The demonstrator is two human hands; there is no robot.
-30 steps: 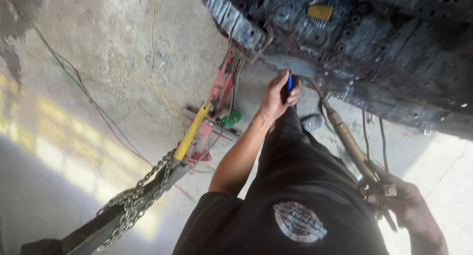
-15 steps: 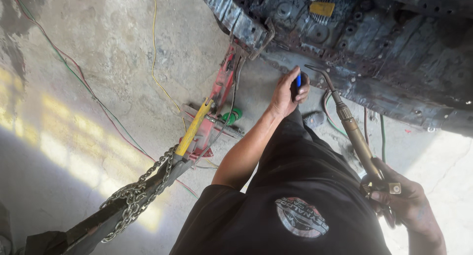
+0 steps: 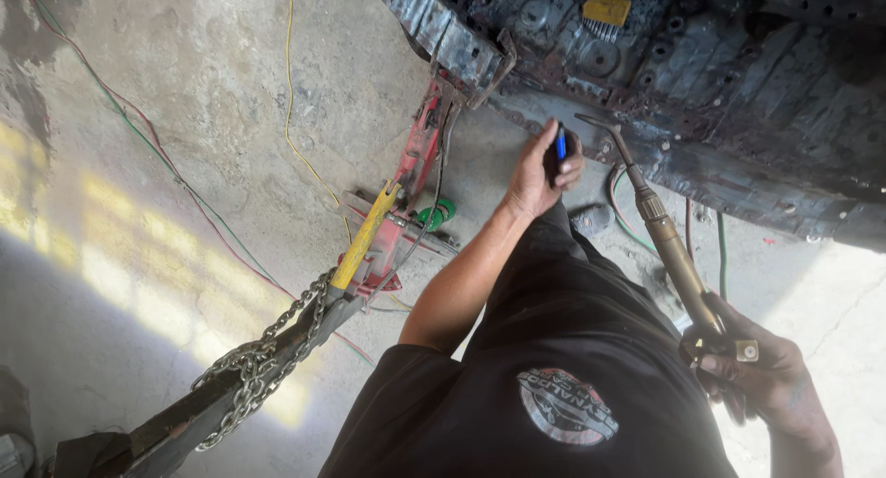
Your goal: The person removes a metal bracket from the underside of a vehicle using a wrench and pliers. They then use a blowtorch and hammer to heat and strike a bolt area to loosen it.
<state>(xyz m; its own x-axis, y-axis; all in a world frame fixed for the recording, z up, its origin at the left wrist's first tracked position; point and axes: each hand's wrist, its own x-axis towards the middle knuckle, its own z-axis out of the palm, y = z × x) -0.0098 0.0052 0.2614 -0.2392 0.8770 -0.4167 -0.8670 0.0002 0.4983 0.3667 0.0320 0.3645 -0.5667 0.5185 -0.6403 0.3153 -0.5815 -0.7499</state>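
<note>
Rusted vehicle underbody [image 3: 701, 100] fills 1 o'clock. Concrete floor [image 3: 166, 164] at 9. Red jack [image 3: 406, 210] with yellow handle [image 3: 365, 238] at centre, chain [image 3: 263, 358] at 7. Right hand [image 3: 771, 386], 4 o'clock, clenched round brass torch [image 3: 669, 247]: stiff, probably heavy, best held at valve end. Left hand [image 3: 540, 169], 12 o'clock, grasping small blue lighter [image 3: 559, 146]: light, slippery.

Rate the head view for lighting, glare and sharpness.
Head view: sunlit patch washes out the concrete floor at left; glare bleaches the lower-right corner; the rusted car underbody sits dark; left hand and right hand with brass torch reasonably sharp.
</note>
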